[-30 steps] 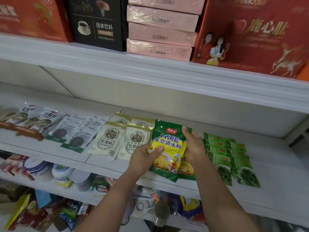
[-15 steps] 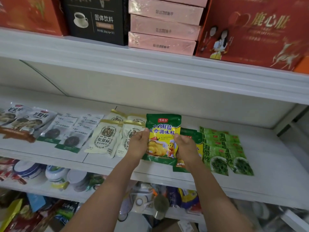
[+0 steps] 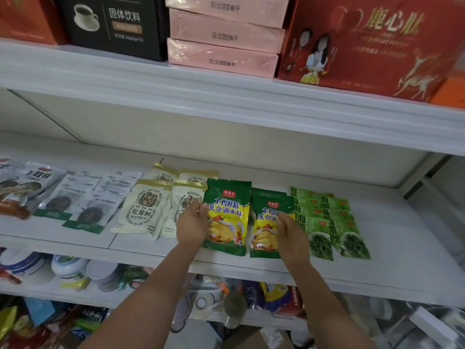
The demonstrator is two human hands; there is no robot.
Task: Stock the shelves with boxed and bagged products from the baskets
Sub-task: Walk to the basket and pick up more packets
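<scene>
Two green and yellow seasoning bags lie flat side by side on the white middle shelf (image 3: 392, 250). My left hand (image 3: 192, 224) rests against the left edge of the left bag (image 3: 227, 217), fingers fairly straight. My right hand (image 3: 292, 234) lies over the right part of the right bag (image 3: 266, 222), fingers extended and touching it. Neither hand grips a bag.
Cream mushroom bags (image 3: 146, 207) lie left of my left hand, green seaweed bags (image 3: 332, 222) right of my right hand. Darker mushroom packets (image 3: 83, 197) are farther left. Boxes (image 3: 224, 34) fill the shelf above; bowls and jars (image 3: 70, 268) sit below.
The two stacked bags were held up in both hands. Now they lie separated side by side on the shelf, and my right hand has moved right onto the second bag.
</scene>
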